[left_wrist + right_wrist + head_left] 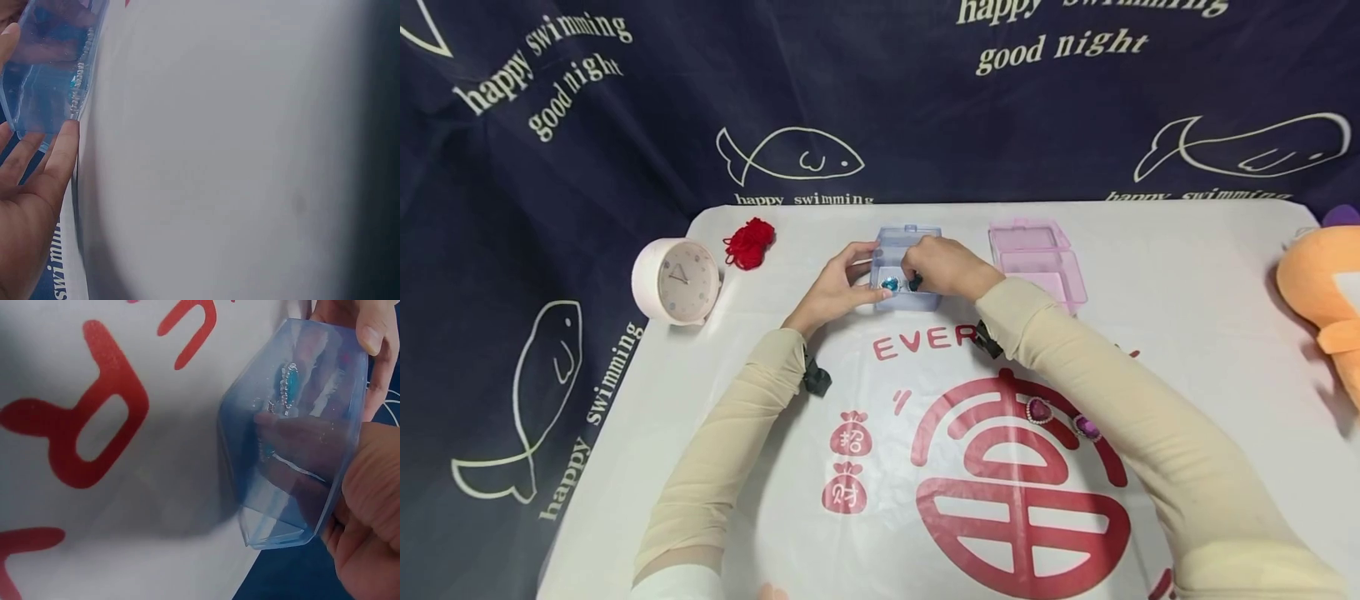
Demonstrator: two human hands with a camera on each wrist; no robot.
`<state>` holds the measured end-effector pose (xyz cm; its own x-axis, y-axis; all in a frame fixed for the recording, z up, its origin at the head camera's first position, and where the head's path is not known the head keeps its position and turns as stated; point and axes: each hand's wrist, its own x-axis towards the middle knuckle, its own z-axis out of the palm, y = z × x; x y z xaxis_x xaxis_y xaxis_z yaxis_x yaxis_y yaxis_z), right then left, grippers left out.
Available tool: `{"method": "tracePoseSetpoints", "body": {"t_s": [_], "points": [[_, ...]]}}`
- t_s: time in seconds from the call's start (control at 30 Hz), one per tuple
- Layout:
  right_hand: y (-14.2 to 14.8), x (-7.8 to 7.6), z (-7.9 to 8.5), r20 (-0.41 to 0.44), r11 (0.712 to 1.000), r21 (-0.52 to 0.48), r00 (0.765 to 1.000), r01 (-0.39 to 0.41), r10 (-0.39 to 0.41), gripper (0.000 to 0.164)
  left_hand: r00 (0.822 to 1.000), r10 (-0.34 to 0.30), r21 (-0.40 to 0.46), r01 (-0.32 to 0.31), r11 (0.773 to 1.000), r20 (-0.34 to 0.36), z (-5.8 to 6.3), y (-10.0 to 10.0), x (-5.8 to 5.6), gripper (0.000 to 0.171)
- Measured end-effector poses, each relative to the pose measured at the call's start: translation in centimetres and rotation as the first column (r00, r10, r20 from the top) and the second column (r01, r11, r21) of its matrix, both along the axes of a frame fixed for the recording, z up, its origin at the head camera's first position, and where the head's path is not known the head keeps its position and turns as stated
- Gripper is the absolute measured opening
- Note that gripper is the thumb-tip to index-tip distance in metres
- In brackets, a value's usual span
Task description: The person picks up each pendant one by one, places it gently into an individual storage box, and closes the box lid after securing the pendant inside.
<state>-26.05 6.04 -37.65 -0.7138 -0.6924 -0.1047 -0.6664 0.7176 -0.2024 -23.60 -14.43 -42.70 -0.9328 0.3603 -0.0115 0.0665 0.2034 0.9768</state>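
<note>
A clear blue plastic box (pixel 907 302) stands with its lid raised at the back middle of the table. My left hand (pixel 838 285) grips its left side, thumb at the near corner and fingers along the wall. Inside lies a teal heart-shaped gem (pixel 890 284) with a beaded silver rim. My right hand (pixel 951 265) reaches into the box from the right, its fingers curled down. Through the see-through wall in the right wrist view, those fingertips pinch a second teal gem (pixel 267 450), mostly hidden by them.
Right of the blue box is an open pink box (pixel 1077 283). Two pink-purple gems, one heart-shaped (pixel 1039 410) and one partly beside the right sleeve (pixel 1087 427), lie nearer. A round clock (pixel 681 282) and red yarn (pixel 750 243) are left; an orange plush toy (pixel 1318 275) is right.
</note>
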Motion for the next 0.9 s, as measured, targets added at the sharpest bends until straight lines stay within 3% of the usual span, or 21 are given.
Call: {"method": "tracePoseSetpoints", "body": {"t_s": [0.23,0.4,0.57,0.67,0.73,0.77,0.83,0.9], "points": [[0.9,0.5,-0.3,0.011,1.000,-0.025,1.000,-0.014,0.014,0.012,1.000,-0.015,0.016,0.015,1.000,0.014,-0.6,0.8,0.2,0.078],[2.1,1.0,0.6,0.000,0.985,-0.163,0.998,-0.057,0.058,0.014,1.000,-0.021,0.015,0.021,1.000,0.004,-0.7,0.8,0.4,0.080],[4.7,3.3,2.9,-0.032,0.937,-0.343,0.998,-0.064,0.056,0.025,1.000,-0.001,-0.057,0.001,0.998,-0.004,0.1,0.2,0.5,0.088],[7.2,5.7,4.2,-0.064,0.910,-0.410,0.997,-0.067,0.044,0.032,0.995,0.035,-0.143,-0.049,0.989,-0.093,1.5,0.3,0.7,0.091],[9.0,7.5,4.7,-0.087,0.901,-0.430,0.996,-0.057,0.021,0.037,0.975,0.056,-0.198,-0.100,0.975,-0.217,2.8,0.9,1.0,0.091],[10.0,8.4,4.8,-0.104,0.898,-0.436,0.995,-0.055,0.010,0.039,0.955,0.062,-0.206,-0.126,0.970,-0.290,3.5,1.5,1.2,0.091],[11.7,10.1,4.7,-0.131,0.896,-0.442,0.991,-0.047,-0.013,0.041,0.906,0.072,-0.178,-0.159,0.971,-0.418,5.0,3.0,1.8,0.088],[13.1,11.9,4.4,-0.147,0.895,-0.444,0.988,-0.035,-0.034,0.045,0.875,0.065,-0.125,-0.142,0.982,-0.480,6.3,5.1,2.4,0.084]]}}
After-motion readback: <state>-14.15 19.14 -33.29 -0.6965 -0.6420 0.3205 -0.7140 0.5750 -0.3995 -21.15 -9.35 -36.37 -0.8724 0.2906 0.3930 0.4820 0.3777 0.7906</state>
